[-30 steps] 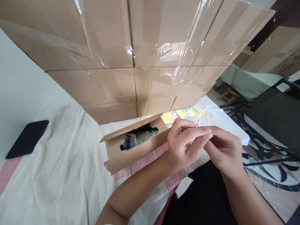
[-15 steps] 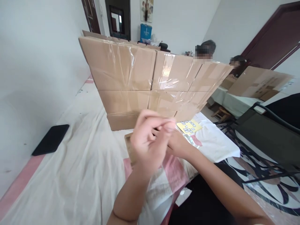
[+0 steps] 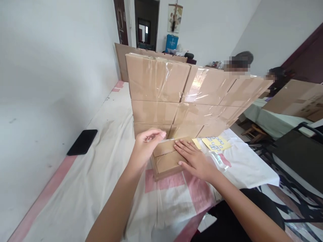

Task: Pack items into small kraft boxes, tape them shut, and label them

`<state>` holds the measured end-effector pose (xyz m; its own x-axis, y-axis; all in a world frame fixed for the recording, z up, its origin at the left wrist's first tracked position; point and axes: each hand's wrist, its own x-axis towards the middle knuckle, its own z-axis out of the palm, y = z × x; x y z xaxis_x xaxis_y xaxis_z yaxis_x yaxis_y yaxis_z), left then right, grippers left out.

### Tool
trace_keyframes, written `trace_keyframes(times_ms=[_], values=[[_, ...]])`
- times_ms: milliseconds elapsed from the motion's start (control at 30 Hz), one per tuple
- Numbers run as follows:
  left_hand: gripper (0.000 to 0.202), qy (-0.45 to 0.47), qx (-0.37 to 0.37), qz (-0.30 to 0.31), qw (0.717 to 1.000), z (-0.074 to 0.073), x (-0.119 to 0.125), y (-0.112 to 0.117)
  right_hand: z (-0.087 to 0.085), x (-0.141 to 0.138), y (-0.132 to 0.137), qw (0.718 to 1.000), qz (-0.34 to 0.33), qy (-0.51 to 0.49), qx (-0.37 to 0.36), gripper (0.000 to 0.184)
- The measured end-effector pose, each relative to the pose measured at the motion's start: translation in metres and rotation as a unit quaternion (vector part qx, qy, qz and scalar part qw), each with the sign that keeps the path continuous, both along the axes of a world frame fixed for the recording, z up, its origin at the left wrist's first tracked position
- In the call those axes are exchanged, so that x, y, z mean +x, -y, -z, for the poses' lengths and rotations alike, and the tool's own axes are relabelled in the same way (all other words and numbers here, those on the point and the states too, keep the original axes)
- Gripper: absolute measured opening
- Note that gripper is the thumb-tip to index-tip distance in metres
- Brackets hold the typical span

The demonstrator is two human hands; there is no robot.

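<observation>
A small flat cardboard box [image 3: 168, 163] lies on the cloth in front of me. My right hand [image 3: 194, 158] rests on its top with the fingers stretched out flat. Just over the box's left far corner is my left hand [image 3: 148, 143], thumb and fingers pressed together in a pinch. Whatever may be between those fingertips is too small to make out. To the right of my right hand lies a roll of clear tape [image 3: 218, 161]. A yellow card [image 3: 215, 143] with small blue-outlined shapes lies behind the roll.
Taped cardboard boxes [image 3: 153, 112] form an upright wall across the table behind the small box. At the left, a black phone-like slab [image 3: 82, 142] lies by the wall. Two people are beyond the cardboard, near a second table [image 3: 280, 116]. A dark chair [image 3: 297, 151] stands at right.
My left hand has moved off to the left, uncovering the small box and my right hand, which now shows lying flat on the box. The camera view has shifted left.
</observation>
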<state>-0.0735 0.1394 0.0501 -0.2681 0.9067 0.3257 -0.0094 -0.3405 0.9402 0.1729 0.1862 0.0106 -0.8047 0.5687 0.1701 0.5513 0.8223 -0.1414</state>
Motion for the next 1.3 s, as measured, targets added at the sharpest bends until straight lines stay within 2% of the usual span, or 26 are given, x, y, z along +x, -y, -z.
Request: trace_keyframes(times_ms=[67, 167, 267, 367, 533, 667, 833, 1033, 1300], values=[[0.019, -0.024, -0.048, 0.002, 0.999, 0.014, 0.000, 0.007, 0.002, -0.002, 0.000, 1.000, 0.006, -0.003, 0.011, 0.061], [0.019, -0.051, -0.077, -0.025, 0.995, 0.033, 0.004, 0.018, 0.006, -0.004, 0.002, 0.999, 0.018, -0.018, 0.027, 0.061], [0.022, -0.047, -0.113, -0.058, 0.991, 0.050, 0.011, 0.025, 0.010, -0.002, 0.005, 0.998, 0.026, -0.034, 0.039, 0.060], [0.032, -0.029, -0.145, -0.090, 0.985, 0.061, 0.017, 0.030, 0.014, 0.002, 0.007, 0.998, 0.022, -0.046, 0.045, 0.060], [0.073, 0.005, -0.194, -0.117, 0.974, 0.063, 0.024, 0.039, 0.018, 0.008, 0.011, 0.996, 0.018, -0.059, 0.057, 0.062], [0.064, 0.031, -0.193, -0.107, 0.975, 0.065, 0.027, 0.041, 0.020, 0.008, 0.011, 0.996, 0.015, -0.074, 0.056, 0.061], [0.067, 0.075, -0.175, -0.107, 0.976, 0.073, 0.032, 0.039, 0.020, 0.006, 0.008, 0.995, 0.017, -0.085, 0.057, 0.059], [0.063, 0.026, -0.156, -0.113, 0.981, 0.077, 0.029, 0.039, 0.016, 0.003, 0.007, 0.996, 0.017, -0.071, 0.059, 0.057], [0.055, -0.084, -0.126, -0.155, 0.976, 0.072, 0.032, 0.040, 0.021, 0.005, 0.005, 0.994, 0.011, -0.084, 0.065, 0.057]])
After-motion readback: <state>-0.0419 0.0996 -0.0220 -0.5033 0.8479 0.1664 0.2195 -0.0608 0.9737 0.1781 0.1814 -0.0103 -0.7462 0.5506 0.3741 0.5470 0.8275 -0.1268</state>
